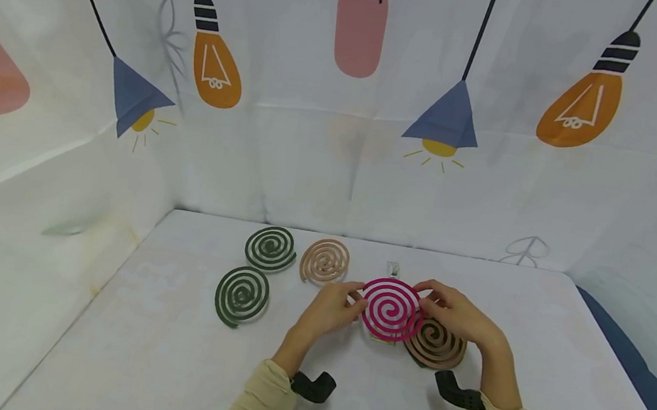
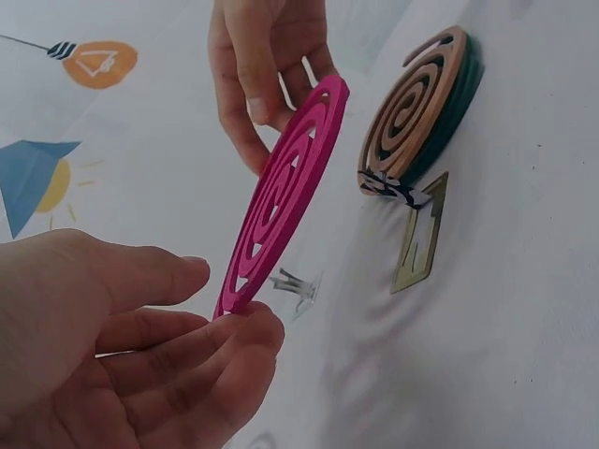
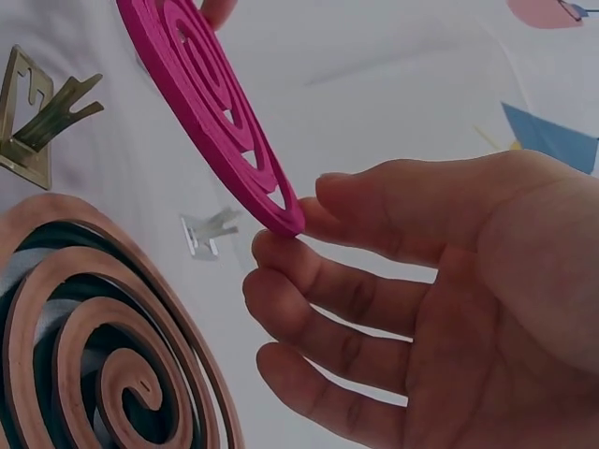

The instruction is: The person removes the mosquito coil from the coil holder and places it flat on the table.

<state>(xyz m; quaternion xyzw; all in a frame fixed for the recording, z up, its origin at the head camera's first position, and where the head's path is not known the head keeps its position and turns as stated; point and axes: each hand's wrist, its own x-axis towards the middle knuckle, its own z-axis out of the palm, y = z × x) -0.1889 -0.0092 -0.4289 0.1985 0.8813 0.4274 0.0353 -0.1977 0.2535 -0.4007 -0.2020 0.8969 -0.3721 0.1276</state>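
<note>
A pink mosquito coil (image 1: pixel 389 310) is held up off the table between both hands. At its left edge, the fingertips of the left hand (image 1: pixel 329 309) hold the rim; in the left wrist view the thumb stands a little apart from the coil. My right hand (image 1: pixel 461 312) pinches the opposite edge between thumb and index finger, with the other fingers loosely bent below. Under the right hand lies a brown mosquito coil (image 3: pixel 122 267) stacked on a dark green one. Beside that stack, a brass-coloured metal coil stand (image 2: pixel 404 281) lies partly hidden beneath the pink coil in the head view.
Behind the pink coil is a small silver coil stand (image 1: pixel 392 269). To the left lie two dark green coils (image 1: pixel 270 245) and a tan coil (image 1: pixel 324 261). A white printed curtain (image 1: pixel 309 156) hangs along the table's back edge.
</note>
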